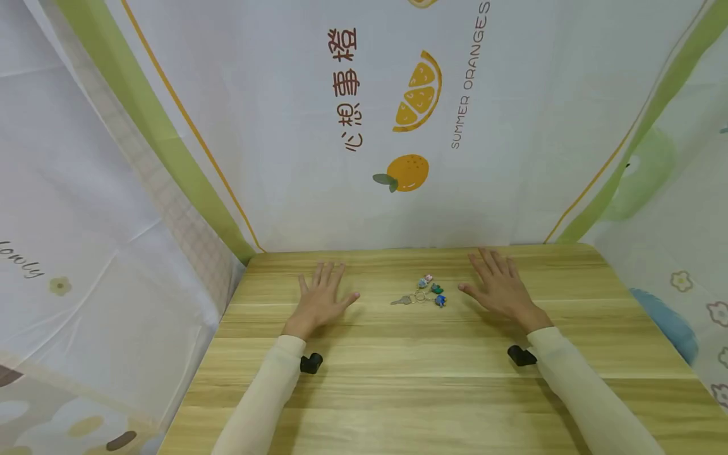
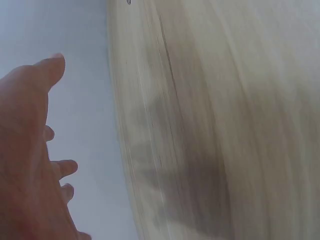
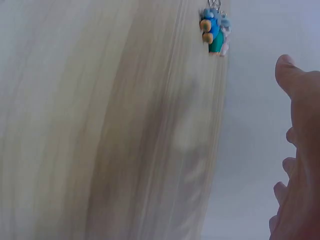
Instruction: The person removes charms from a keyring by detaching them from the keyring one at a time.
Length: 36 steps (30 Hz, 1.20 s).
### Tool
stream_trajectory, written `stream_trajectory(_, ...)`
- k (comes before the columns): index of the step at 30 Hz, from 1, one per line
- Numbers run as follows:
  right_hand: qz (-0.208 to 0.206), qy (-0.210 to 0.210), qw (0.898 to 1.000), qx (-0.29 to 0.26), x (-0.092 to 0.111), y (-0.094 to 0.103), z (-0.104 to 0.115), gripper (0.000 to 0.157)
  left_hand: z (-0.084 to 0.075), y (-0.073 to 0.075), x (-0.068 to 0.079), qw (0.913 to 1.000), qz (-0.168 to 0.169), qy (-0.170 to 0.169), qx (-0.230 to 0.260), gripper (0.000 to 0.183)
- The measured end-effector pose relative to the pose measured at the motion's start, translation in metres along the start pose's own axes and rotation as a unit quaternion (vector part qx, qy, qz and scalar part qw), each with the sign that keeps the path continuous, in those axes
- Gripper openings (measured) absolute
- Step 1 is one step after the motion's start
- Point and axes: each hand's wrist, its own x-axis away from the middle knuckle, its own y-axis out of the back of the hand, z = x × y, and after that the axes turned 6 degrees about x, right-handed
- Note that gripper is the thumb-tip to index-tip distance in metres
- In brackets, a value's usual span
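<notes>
A key [image 1: 405, 300] lies on the wooden table with its ring [image 1: 421, 296] and small figure charms. One charm is blue [image 1: 440, 301], another green [image 1: 436, 289], and a paler pink-and-blue one [image 1: 425, 281] sits farther back. To the left of the key, my left hand [image 1: 318, 302] is held palm down with fingers spread and holds nothing. On the other side, my right hand [image 1: 500, 289] has its fingers spread too, its thumb pointing toward the charms. In the right wrist view, the blue charm [image 3: 212, 25] shows beyond that hand's thumb. Both wrist views show hand shadows on the wood.
The wooden table [image 1: 409, 392] ends at a white hanging cloth [image 1: 296, 158] printed with oranges. More printed cloth hangs on the left [image 1: 114, 303] and right [image 1: 677, 253]. A small black device [image 1: 311, 363] is at the left wrist, another black device [image 1: 521, 356] at the right.
</notes>
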Motion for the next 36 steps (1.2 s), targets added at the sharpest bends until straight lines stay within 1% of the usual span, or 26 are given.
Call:
stream_trajectory(5,-0.011,0.017,1.000,0.001,-0.005,0.001,0.011,0.081,-0.007,-0.007,-0.003,0.9992,-0.016,-0.029,0.021,0.077)
stream_trajectory(11,-0.039,0.054,0.998,-0.004,-0.012,0.000,0.030,0.073,-0.024,-0.019,-0.008,0.9972,-0.036,-0.060,0.027,0.058)
stream_trajectory(19,-0.047,0.078,0.996,-0.024,-0.022,-0.007,0.054,0.063,-0.053,-0.039,-0.016,0.9930,-0.029,-0.111,0.031,0.043)
stream_trajectory(22,-0.048,0.085,0.995,-0.025,-0.025,-0.009,0.062,0.059,-0.064,-0.044,-0.018,0.9899,-0.036,-0.135,0.019,0.037)
stream_trajectory(26,-0.049,0.084,0.995,-0.009,-0.027,-0.013,0.070,0.052,-0.077,-0.052,-0.023,0.9863,-0.051,-0.157,-0.004,0.028)
stream_trajectory(30,-0.069,0.093,0.993,-0.003,-0.028,-0.023,0.075,0.042,-0.087,-0.060,-0.027,0.9860,-0.045,-0.159,-0.018,0.022)
stream_trajectory(36,-0.113,0.128,0.985,-0.015,-0.028,-0.037,0.079,0.026,-0.095,-0.072,-0.033,0.9866,-0.037,-0.155,-0.036,0.018)
